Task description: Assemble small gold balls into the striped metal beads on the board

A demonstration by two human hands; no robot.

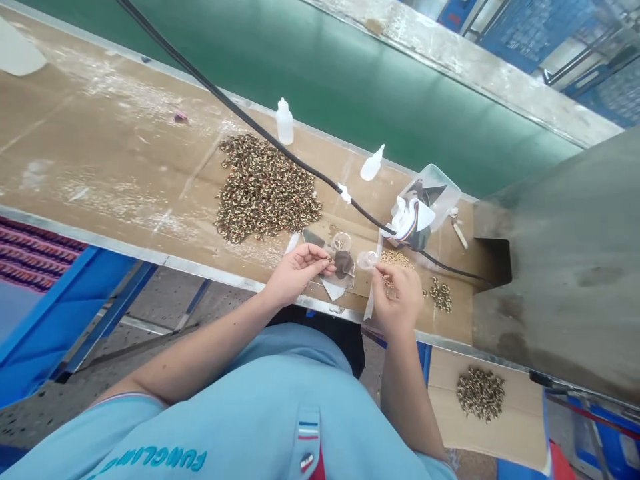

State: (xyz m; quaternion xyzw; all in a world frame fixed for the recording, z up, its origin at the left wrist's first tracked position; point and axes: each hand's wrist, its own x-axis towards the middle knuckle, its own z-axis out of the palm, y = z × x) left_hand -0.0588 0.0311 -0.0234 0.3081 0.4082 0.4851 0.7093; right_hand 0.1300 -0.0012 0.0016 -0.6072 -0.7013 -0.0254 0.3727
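My left hand [298, 272] is pinched on a small metal piece [329, 260], seemingly like those in the big heap. Just past it, a dark cloth scrap [343, 264] lies by a clear round dish [342, 241]. My right hand [399, 297] has its thumb and forefinger pressed together beside a small clear cup [367, 260]; what lies between them, if anything, is too small to make out. Tiny gold beads [396, 259] lie right behind that hand. A few brass-and-dark pieces [441, 295] sit to its right.
A large heap of small metal pieces [267, 187] covers the middle of the cardboard-topped bench [125, 167]. Two white squeeze bottles, one upright [285, 123], one tilted [373, 164], stand behind. A black cable [225, 100] crosses above a clear bin [443, 187]. A metal housing [565, 267] bounds the right.
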